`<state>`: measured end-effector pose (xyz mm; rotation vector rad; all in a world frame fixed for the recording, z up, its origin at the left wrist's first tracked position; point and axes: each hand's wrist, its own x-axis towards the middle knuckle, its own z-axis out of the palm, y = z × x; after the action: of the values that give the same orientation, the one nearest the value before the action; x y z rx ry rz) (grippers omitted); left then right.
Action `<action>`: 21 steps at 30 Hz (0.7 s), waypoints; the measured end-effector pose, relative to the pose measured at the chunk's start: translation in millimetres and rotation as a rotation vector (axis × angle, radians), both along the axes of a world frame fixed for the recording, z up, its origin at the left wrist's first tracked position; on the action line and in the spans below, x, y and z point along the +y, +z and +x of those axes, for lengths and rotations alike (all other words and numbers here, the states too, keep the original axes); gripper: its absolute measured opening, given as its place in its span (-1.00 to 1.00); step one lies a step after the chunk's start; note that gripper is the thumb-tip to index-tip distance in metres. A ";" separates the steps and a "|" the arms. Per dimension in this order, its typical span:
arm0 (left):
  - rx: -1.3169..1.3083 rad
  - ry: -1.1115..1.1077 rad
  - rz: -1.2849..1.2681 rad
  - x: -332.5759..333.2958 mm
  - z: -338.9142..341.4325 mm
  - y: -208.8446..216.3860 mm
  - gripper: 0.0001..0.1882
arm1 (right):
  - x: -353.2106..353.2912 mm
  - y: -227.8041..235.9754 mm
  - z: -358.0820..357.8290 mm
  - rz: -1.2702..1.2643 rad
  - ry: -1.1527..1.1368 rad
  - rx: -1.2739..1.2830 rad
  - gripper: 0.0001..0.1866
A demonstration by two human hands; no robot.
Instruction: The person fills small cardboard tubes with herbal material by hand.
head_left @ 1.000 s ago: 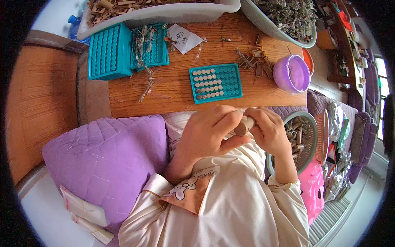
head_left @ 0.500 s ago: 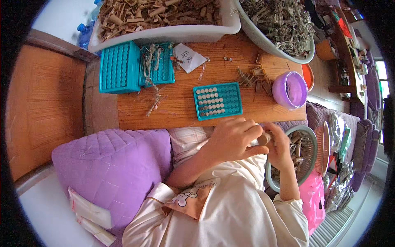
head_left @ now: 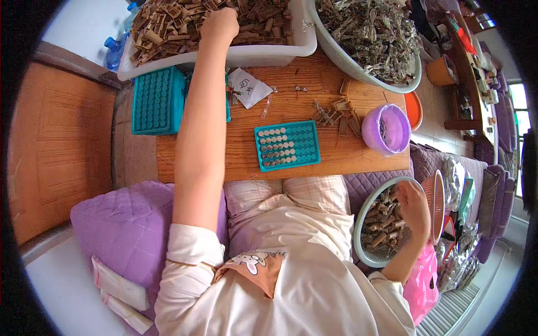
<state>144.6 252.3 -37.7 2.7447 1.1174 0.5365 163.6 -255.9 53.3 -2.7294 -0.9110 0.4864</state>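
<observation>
Brown wooden surface (head_left: 350,154): hands now parted

The left hand (head_left: 220,25) has reached into a white plastic tub (head_left: 263,54) of brown wood-like pieces (head_left: 168,25); the right hand (head_left: 413,210) is at a round grey basket (head_left: 357,238) of brown cylindrical pieces (head_left: 386,224). Whether fingers pinch anything, I cannot tell.

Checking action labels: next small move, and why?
Probably the left hand should pick a brown piece from the white bin: it is already at the pile, though its fingertips aren't clear. The right hand, over the basket, shows nothing clearly held.
</observation>
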 end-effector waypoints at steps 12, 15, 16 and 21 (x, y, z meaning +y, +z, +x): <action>0.377 0.007 -0.133 -8.3 7.7 11.4 -0.83 | 231.7 -127.3 45.1 0.211 0.314 -0.515 -0.81; -0.013 -0.026 0.127 -14.6 -7.0 28.0 -0.76 | 235.4 -129.6 48.6 0.282 0.235 -0.318 -0.82; -0.229 0.010 -0.078 -29.9 -3.3 43.7 -0.67 | 228.4 -129.4 53.4 0.271 0.221 -0.322 -0.82; -0.954 -0.252 -0.548 -90.7 -47.4 73.4 -0.82 | 212.5 -62.7 23.4 0.760 0.002 0.125 -0.79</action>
<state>97.2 161.7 35.7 1.7461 0.5398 1.1159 187.0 -43.4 -9.4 -1.9874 -0.8421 0.2344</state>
